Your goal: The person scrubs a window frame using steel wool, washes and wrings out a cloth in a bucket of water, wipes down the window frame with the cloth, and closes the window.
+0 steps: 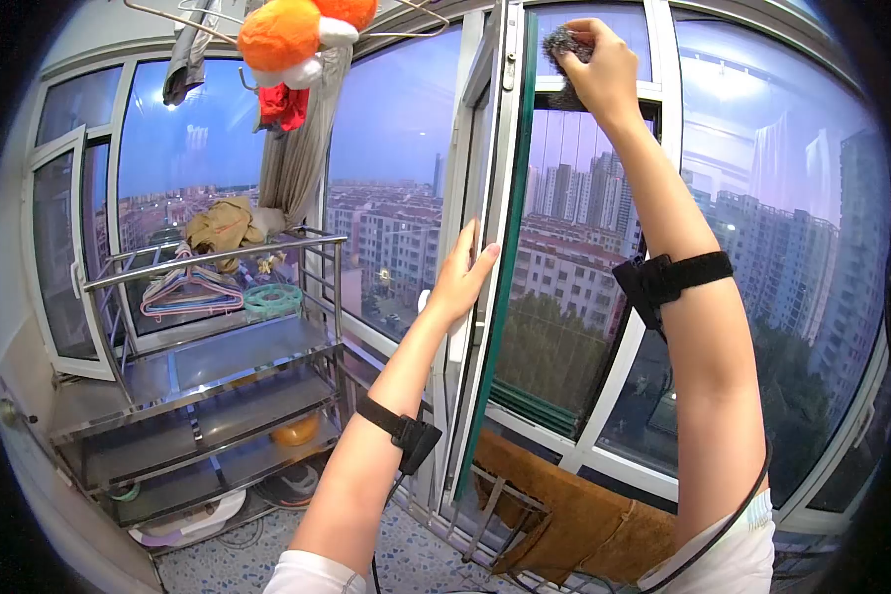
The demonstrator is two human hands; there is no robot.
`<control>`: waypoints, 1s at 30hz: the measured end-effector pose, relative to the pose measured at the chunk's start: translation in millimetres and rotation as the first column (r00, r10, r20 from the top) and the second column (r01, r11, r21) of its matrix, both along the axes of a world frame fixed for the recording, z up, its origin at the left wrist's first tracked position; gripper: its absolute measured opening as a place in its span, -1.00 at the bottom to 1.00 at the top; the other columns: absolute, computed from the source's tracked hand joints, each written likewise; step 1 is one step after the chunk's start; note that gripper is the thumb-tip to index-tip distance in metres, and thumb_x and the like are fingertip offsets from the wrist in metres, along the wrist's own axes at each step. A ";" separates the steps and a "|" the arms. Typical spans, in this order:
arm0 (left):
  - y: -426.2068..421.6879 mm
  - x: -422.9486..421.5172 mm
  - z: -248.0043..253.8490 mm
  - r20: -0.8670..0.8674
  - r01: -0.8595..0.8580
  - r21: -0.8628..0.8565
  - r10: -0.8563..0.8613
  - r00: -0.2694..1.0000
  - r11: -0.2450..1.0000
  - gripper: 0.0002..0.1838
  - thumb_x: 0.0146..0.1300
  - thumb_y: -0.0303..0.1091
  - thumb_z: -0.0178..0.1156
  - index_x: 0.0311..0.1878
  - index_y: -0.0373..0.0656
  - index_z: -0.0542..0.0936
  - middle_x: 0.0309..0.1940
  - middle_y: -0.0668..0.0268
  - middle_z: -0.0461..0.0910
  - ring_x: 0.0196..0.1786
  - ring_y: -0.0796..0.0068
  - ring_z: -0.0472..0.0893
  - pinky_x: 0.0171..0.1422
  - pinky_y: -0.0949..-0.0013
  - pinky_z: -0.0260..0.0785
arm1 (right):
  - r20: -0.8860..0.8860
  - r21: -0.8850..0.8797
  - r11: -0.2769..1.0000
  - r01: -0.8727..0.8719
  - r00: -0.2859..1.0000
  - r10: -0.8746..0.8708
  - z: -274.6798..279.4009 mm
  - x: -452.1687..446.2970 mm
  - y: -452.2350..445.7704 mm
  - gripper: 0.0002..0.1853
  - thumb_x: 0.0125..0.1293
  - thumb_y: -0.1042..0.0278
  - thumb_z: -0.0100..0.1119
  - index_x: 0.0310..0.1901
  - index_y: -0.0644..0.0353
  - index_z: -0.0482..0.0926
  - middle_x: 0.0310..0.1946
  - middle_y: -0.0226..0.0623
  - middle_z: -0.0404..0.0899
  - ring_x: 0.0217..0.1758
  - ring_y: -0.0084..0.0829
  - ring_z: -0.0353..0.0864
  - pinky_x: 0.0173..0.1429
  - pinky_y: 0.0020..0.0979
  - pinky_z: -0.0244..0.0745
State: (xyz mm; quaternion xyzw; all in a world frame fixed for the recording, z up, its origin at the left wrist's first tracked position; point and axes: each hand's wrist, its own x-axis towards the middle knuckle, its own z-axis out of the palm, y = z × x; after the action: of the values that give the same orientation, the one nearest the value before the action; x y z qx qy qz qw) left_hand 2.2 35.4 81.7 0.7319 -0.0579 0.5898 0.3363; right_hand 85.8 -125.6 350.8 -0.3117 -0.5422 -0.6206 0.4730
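Note:
My right hand (pixel 604 71) is raised to the top of the window opening, closed around a grey, wiry steel wool scrubber (pixel 566 46). Lower and to the left, my left hand (pixel 459 282) grips the white frame of the opened window sash (pixel 495 213), its thumb at the frame's edge and its fingers on the left face. The sash is swung inward and seen almost edge-on, with a dark green strip (pixel 521 148) along its side. Behind my right forearm lies the window opening with a dark screen (pixel 564 287). Black straps sit on both forearms, with cables attached.
A metal shelf rack (pixel 208 358) stands left, with hangers (pixel 193 297) and a brown cloth bundle (pixel 223 226) on top. An orange plush toy (pixel 279 42) hangs overhead. A brown cloth (pixel 574 510) drapes over a metal rack below the window. Large panes (pixel 762 228) surround the corner.

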 end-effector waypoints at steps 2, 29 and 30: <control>1.3 2.0 0.0 -0.005 -0.012 -0.004 0.012 1.000 1.000 -0.19 0.36 0.10 0.04 0.42 -0.37 0.12 0.37 -0.11 0.22 0.45 0.09 0.22 0.48 0.22 0.03 | 0.035 -0.025 0.999 0.023 0.999 -0.022 0.2 -5.5 11.7 -0.71 0.06 0.43 0.31 -0.12 0.18 0.63 -0.24 -0.14 0.69 -0.15 -0.22 0.69 0.00 -0.30 0.53; -4.6 0.7 -3.5 0.031 -0.120 0.031 0.119 0.992 0.992 -0.28 0.42 0.06 -0.02 0.41 -0.31 0.14 0.32 0.01 0.32 0.38 0.24 0.30 0.43 0.26 0.08 | 0.002 -0.006 0.993 0.121 0.993 -0.121 -18.9 -11.8 62.6 -0.77 -0.01 0.54 0.19 -0.26 0.20 0.68 -0.36 -0.04 0.64 -0.22 -0.06 0.64 0.04 -0.13 0.50; -4.5 -0.8 -3.6 0.017 -0.107 0.026 0.107 0.994 0.994 -0.28 0.42 0.06 -0.03 0.41 -0.33 0.15 0.33 0.01 0.31 0.39 0.23 0.29 0.44 0.26 0.06 | -0.067 -0.040 0.994 0.103 0.992 -0.105 -28.5 -17.9 61.9 -0.77 -0.01 0.53 0.20 -0.25 0.20 0.68 -0.33 -0.05 0.65 -0.19 -0.07 0.64 0.05 -0.15 0.50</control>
State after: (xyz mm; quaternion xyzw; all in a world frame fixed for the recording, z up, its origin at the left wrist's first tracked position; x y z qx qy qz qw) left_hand 1.4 30.9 78.1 0.7338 -0.0293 0.6119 0.2938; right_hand 67.9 -63.7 322.3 -0.3693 -0.5198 -0.6233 0.4526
